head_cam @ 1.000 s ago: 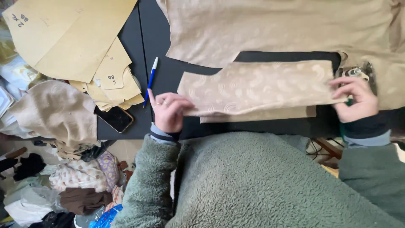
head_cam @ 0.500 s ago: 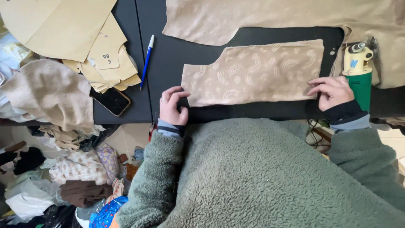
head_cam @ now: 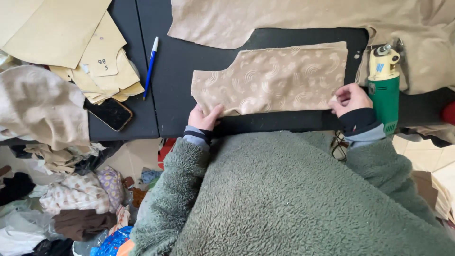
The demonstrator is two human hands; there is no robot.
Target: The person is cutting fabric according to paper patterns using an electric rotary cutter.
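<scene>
A cut piece of beige patterned fabric lies flat on the black table. My left hand grips its lower left corner at the table's near edge. At the lower right corner, my right hand pinches the fabric's edge. A larger sheet of the same beige fabric covers the far side of the table. A green and cream electric cutter stands just right of my right hand.
Tan paper patterns are stacked at the far left, a blue pen beside them and a dark phone at the table's near edge. Heaps of fabric scraps lie on the floor to the left.
The cut piece has been drawn toward the table's near edge and straightened. Both hands slid along its lower edge to the two corners. The view shifted slightly.
</scene>
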